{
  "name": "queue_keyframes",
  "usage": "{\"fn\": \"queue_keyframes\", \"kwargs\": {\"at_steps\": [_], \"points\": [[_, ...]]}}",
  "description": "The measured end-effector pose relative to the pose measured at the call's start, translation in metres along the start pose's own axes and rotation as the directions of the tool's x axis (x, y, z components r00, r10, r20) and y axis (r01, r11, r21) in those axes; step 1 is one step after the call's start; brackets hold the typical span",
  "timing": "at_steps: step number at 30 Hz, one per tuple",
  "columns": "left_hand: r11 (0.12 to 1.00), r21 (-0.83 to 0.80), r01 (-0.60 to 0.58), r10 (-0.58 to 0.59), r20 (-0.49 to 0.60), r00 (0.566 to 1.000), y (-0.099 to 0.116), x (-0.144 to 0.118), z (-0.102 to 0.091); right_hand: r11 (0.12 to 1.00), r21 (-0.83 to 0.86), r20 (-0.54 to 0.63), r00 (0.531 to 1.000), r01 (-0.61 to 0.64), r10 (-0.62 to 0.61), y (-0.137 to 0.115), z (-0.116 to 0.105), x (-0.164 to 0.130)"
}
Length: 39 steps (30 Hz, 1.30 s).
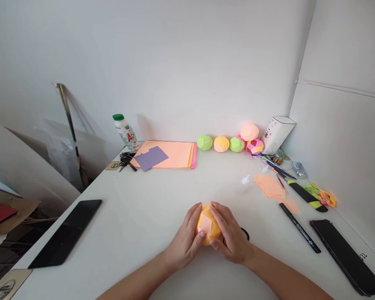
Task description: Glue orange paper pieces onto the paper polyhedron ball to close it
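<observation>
Paper ball (pixel 208 225), orange, near-round with no clear long axis, sits low over the bench (pixel 150 208), one pale facet facing up. Left hand (pixel 187 239) and right hand (pixel 231 237) grip closed around its sides.

Legible text is limited. On the label of the white bottle with a green cap (pixel 126 132), standing far beyond and to the left of the grip at the back of the surface (pixel 162 196), large red letters reading "AD" are seen. Small dark printing is borne by the white carton (pixel 276 134), far beyond and to the right; it cannot be read.
</observation>
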State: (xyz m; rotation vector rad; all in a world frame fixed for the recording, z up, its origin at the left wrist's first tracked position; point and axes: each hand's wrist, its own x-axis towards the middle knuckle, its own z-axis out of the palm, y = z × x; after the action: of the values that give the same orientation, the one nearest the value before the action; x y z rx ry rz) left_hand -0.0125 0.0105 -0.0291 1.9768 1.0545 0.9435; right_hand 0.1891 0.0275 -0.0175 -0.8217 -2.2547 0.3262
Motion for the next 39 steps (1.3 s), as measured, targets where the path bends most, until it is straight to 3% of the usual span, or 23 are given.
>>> {"fn": "queue_keyframes", "kwargs": {"at_steps": [7,13,19,26,39], "points": [[0.999,-0.03,-0.04,0.04,0.0,0.999,-0.001,0.001,-0.002,0.998,0.066,0.036,0.999,-0.024,0.021,0.001,0.0,-0.003],[0.974,0.119,-0.193,0.198,-0.027,0.98,-0.005,0.002,0.001,0.982,0.171,0.115,0.991,-0.085,0.065,0.011,-0.003,-0.006],[0.896,0.302,-0.327,0.359,-0.056,0.932,-0.001,0.005,0.002,0.97,0.23,0.142,0.989,-0.081,0.049,0.011,-0.005,-0.004],[0.895,0.317,-0.315,0.351,-0.062,0.934,0.007,0.007,-0.002,0.965,0.247,0.15,0.987,-0.088,0.052,0.01,-0.004,-0.004],[0.891,0.32,-0.323,0.357,-0.053,0.933,0.003,0.006,0.001,0.97,0.223,0.122,0.99,-0.101,0.075,0.011,-0.003,-0.006]]}}
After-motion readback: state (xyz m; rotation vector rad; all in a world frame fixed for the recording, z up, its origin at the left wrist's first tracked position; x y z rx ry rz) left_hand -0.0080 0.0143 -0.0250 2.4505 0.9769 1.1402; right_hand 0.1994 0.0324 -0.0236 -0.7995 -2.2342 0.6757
